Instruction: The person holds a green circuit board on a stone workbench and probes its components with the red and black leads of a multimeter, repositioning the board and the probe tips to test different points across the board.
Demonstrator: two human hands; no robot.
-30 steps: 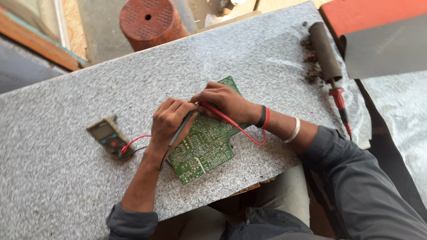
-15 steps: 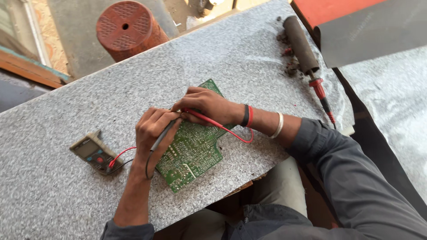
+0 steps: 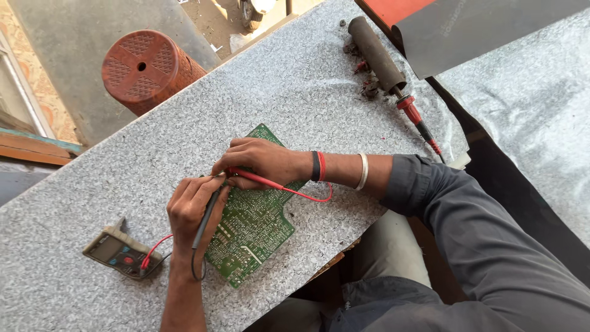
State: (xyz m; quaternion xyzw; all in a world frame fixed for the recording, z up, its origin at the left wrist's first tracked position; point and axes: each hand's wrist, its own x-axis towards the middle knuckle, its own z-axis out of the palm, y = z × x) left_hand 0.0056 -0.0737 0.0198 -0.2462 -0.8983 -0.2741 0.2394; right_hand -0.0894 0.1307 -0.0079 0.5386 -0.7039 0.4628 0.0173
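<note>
on granite slab [image 3: 319, 80]: left hand [image 3: 192, 209] grips black probe [image 3: 208, 216], right hand [image 3: 261, 161] red probe [image 3: 258, 179] over circuit board [image 3: 252, 230]; multimeter [image 3: 117, 251] left.

Left hand [image 3: 192, 209] curled in a pinching grip, forearm running up from the bottom edge. Right hand [image 3: 258, 161] reaches across from the right, fingers bunched, knuckles up, wrist straight, fingertips nearly meeting the left hand's.
</note>
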